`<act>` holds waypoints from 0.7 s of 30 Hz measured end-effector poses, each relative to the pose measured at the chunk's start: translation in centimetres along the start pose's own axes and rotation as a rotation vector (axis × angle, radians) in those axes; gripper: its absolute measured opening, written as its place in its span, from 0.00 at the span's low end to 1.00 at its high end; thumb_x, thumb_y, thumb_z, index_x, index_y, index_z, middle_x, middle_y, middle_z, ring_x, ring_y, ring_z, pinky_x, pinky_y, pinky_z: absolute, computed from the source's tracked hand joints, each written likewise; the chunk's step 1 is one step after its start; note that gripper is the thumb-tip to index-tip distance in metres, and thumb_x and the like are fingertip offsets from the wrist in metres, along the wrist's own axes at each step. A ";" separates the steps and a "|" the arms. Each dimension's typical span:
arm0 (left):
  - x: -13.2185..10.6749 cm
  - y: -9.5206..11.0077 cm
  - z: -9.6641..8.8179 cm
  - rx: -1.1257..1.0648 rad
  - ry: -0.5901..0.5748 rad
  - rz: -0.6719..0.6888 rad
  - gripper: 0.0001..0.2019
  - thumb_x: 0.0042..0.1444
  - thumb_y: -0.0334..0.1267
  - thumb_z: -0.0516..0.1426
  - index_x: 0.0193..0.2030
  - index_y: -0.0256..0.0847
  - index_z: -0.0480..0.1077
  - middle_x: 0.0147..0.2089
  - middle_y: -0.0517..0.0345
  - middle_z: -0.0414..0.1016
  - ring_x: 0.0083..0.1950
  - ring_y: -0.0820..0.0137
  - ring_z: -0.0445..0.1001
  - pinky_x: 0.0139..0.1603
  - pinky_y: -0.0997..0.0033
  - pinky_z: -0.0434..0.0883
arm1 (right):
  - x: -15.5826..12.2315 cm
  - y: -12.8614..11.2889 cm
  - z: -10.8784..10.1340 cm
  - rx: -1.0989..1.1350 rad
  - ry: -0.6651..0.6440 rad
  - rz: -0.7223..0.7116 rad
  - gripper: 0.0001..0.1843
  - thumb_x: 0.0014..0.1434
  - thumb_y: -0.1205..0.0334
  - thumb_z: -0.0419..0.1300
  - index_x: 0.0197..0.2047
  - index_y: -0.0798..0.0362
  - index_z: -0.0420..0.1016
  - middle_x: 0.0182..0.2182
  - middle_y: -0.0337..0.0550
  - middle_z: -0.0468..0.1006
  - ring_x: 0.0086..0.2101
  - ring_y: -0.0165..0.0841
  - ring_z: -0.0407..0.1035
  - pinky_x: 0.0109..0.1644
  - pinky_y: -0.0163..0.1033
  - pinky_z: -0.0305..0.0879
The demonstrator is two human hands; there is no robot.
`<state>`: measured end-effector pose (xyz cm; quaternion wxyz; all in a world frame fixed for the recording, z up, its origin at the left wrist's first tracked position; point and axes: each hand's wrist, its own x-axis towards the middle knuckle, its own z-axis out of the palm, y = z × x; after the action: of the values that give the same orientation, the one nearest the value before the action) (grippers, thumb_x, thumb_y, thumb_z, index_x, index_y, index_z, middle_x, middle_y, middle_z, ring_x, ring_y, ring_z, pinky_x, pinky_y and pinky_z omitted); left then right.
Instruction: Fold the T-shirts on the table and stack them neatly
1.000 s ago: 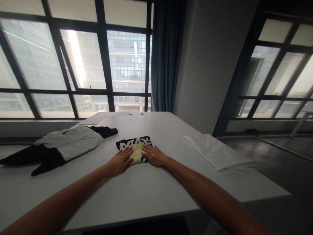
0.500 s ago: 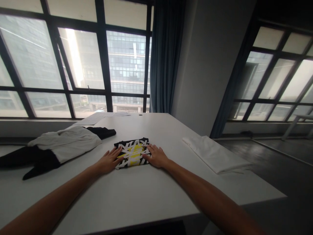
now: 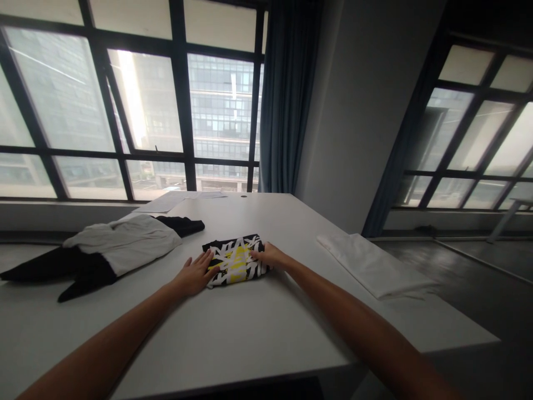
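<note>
A folded black garment with a white and yellow print (image 3: 237, 261) lies on the white table (image 3: 233, 339), between my hands; it looks like a T-shirt. My left hand (image 3: 195, 275) rests on its left edge, with the fingers stretched out over the cloth. At the right edge, my right hand (image 3: 268, 255) grips the garment, thumb on top and the other fingers tucked beneath or behind it, mostly hidden.
To the left lies a white and black garment (image 3: 125, 241), loosely spread. A folded white cloth (image 3: 375, 266) sits near the table's right edge. Papers (image 3: 160, 204) lie at the far end, before the windows. A blue curtain (image 3: 287, 100) hangs beside the pillar.
My right hand has gone from lying flat on the garment to gripping its right edge. My left hand stays flat. The whole view has shifted slightly.
</note>
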<state>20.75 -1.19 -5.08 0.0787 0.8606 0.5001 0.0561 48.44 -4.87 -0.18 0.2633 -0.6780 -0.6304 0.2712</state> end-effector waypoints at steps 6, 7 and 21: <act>-0.3 0.1 -0.1 -0.023 0.035 0.002 0.39 0.65 0.60 0.34 0.75 0.36 0.43 0.76 0.45 0.38 0.76 0.59 0.40 0.72 0.45 0.42 | 1.9 -0.4 0.3 0.023 0.169 0.035 0.25 0.51 0.57 0.68 0.51 0.58 0.73 0.45 0.49 0.80 0.45 0.40 0.74 0.46 0.37 0.70; -0.4 0.1 -0.2 -0.025 0.036 -0.001 0.39 0.65 0.60 0.34 0.75 0.36 0.43 0.76 0.45 0.38 0.76 0.60 0.40 0.72 0.46 0.42 | 2.0 -0.2 -0.2 -0.044 0.199 0.030 0.24 0.51 0.60 0.67 0.51 0.58 0.72 0.46 0.49 0.80 0.46 0.40 0.74 0.47 0.37 0.69; -0.6 0.0 -0.3 0.060 -0.001 0.032 0.38 0.65 0.58 0.36 0.73 0.32 0.50 0.75 0.42 0.44 0.76 0.58 0.41 0.72 0.46 0.44 | -0.7 5.1 -11.6 -0.499 0.376 -0.067 0.20 0.56 0.63 0.62 0.53 0.52 0.70 0.47 0.48 0.80 0.45 0.37 0.74 0.47 0.36 0.67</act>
<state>20.39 -1.70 -4.76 0.0522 0.8705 0.4875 0.0420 60.12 -6.10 4.60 0.2093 -0.7389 -0.6397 -0.0308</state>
